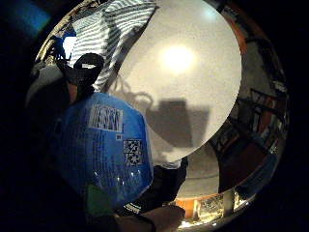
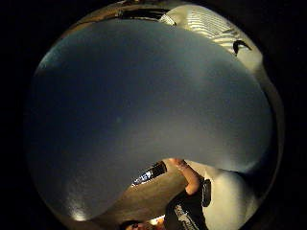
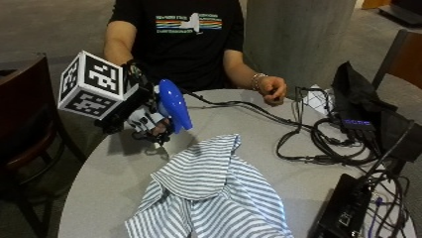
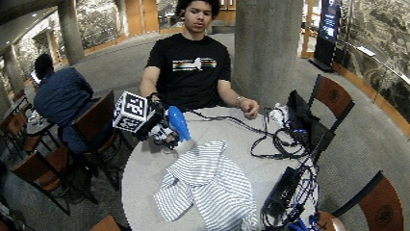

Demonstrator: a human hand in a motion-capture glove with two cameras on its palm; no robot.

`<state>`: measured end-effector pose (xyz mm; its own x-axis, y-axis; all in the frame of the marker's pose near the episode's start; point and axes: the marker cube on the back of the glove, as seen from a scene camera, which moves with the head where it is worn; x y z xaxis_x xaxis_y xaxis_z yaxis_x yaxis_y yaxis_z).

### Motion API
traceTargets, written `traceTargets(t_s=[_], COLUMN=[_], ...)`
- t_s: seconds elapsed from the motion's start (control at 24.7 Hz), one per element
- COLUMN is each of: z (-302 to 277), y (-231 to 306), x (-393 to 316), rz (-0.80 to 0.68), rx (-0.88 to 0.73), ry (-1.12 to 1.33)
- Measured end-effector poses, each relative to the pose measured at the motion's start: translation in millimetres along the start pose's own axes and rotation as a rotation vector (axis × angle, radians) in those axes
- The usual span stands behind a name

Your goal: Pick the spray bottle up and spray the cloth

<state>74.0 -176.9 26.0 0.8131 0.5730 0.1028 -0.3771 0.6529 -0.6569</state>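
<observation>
Fingers [image 3: 153, 126] curled round blue spray bottle [image 3: 174, 104], lifted beside striped cloth [image 3: 211, 198]; likely light, rigid, smooth plastic, best held at neck.

Spray bottle [image 3: 174, 105] up in the right hand [image 3: 150, 120] above the bench [image 3: 112, 168]; cloth [image 3: 211, 196] on the bench just beside; cables [image 3: 310, 141] across the far side.

round grey table [image 3: 112, 173], striped cloth [image 3: 211, 193], cables [image 3: 303, 139]

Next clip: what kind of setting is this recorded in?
Probably a public lobby or café-like seating hall: a round table, wooden chairs at several tables, a large concrete column, and another seated person behind.
</observation>
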Motion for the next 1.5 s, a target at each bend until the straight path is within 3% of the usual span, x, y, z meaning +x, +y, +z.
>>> traceTargets(t_s=[0.4,0.61,0.77,1.17,1.29,1.5], z=[6.5,5.3,13.6,91.2,130.4,202.6], y=[-0.2,6.2,28.7,92.0,102.5,111.3], x=[5.2,-4.8,-22.8,-108.5,-130.6,-153.3], rz=[0.025,-0.034,-0.204,-0.827,-0.890,-0.873], rx=[-0.026,-0.004,0.046,0.281,0.246,0.117], ry=[0.017,-0.032,-0.168,-0.455,-0.507,-0.481])
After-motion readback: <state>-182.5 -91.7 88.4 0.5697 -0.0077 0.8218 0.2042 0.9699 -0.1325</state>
